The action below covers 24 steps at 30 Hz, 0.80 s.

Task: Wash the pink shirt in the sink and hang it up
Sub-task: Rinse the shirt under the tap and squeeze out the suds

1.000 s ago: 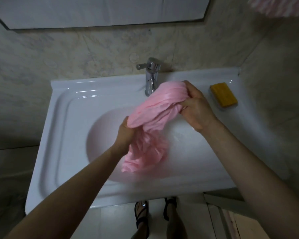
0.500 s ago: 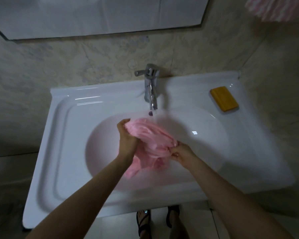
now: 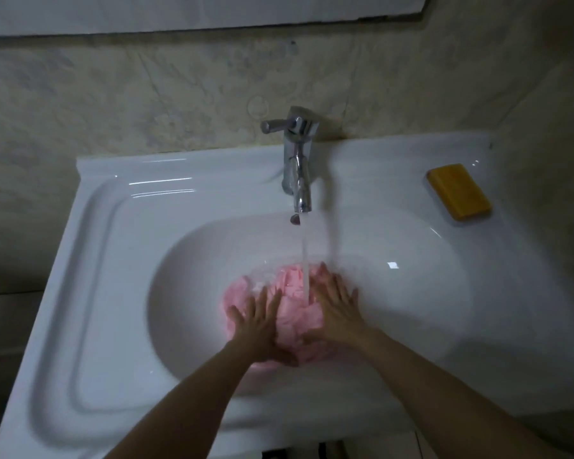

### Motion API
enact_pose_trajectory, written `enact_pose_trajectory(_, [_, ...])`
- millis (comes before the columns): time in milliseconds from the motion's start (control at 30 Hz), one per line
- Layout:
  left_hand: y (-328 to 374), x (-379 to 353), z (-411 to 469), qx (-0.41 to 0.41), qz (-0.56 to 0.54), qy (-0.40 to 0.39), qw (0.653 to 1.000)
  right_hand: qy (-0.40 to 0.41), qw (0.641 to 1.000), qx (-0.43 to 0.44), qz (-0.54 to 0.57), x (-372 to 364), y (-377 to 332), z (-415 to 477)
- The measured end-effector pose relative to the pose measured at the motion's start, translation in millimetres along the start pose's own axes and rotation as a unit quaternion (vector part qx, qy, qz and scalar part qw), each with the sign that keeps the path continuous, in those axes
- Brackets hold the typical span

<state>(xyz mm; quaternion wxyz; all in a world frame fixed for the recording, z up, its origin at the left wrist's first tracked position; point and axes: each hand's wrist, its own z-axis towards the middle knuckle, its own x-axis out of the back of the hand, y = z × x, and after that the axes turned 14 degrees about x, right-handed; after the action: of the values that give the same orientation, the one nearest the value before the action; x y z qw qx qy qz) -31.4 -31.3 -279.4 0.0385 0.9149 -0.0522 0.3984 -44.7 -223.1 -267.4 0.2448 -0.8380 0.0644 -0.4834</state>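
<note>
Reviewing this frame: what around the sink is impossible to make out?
Head view only:
- Sink drain: hidden under the pink shirt and pooled water.
- Shirt's collar and sleeves: bunched beneath the left hand and right hand, blurred by ripples.
- Panel above the tap: cut off by the top edge.

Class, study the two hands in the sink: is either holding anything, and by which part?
Nothing is gripped. The left hand and right hand lie flat, fingers spread, pressing on top of the bunched pink shirt in the sink.
</note>
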Motion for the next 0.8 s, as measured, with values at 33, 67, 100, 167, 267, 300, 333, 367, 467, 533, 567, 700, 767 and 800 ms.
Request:
enact_pose_trajectory(33, [0, -2, 2, -0.007, 0.004, -0.004, 1.000, -0.027, 0.999, 0.017, -0.020, -1, 7, 3])
enact_pose_trajectory(67, [0, -3, 4, -0.018, 0.005, -0.005, 1.000, -0.044, 0.998, 0.031, -0.043, -4, 11, 5])
enact_pose_trajectory(100, [0, -2, 6, -0.032, 0.005, 0.010, 0.999, -0.050, 0.995, 0.046, -0.067, -6, 14, 6])
enact_pose_trajectory(167, [0, -11, 9, -0.049, 0.002, 0.067, 0.997, -0.037, 0.994, 0.064, -0.076, -14, 18, 7])
enact_pose_trajectory(267, [3, -21, 14, -0.052, -0.053, 0.084, 0.994, 0.091, 0.992, 0.085, 0.014, -27, 22, 9])
enact_pose_trajectory(300, [6, -22, 13, -0.061, -0.058, 0.093, 0.992, 0.134, 0.985, 0.106, 0.007, -30, 24, 10])
enact_pose_trajectory(333, [9, -21, 13, -0.074, -0.059, 0.117, 0.989, 0.146, 0.982, 0.120, -0.012, -32, 27, 12])
enact_pose_trajectory(367, [12, -24, 15, -0.084, -0.057, 0.135, 0.986, 0.158, 0.978, 0.133, -0.027, -35, 31, 13])
enact_pose_trajectory(467, [19, -26, 22, -0.076, -0.031, 0.172, 0.982, 0.156, 0.979, 0.118, -0.051, -46, 39, 16])
enact_pose_trajectory(533, [21, -25, 28, -0.065, -0.023, 0.202, 0.977, 0.165, 0.975, 0.132, -0.071, -48, 47, 19])
enact_pose_trajectory(567, [21, -24, 31, -0.061, -0.026, 0.194, 0.979, 0.181, 0.970, 0.140, -0.081, -47, 47, 22])
enact_pose_trajectory(700, [20, -28, 40, -0.057, -0.036, 0.154, 0.986, 0.213, 0.959, 0.154, -0.109, -44, 45, 24])
enact_pose_trajectory(767, [27, -18, 32, -0.049, -0.076, 0.135, 0.987, 0.188, 0.967, 0.153, -0.080, -34, 44, 22])
enact_pose_trajectory(800, [33, -9, 29, -0.045, -0.106, 0.131, 0.985, 0.126, 0.981, 0.127, -0.070, -29, 42, 28])
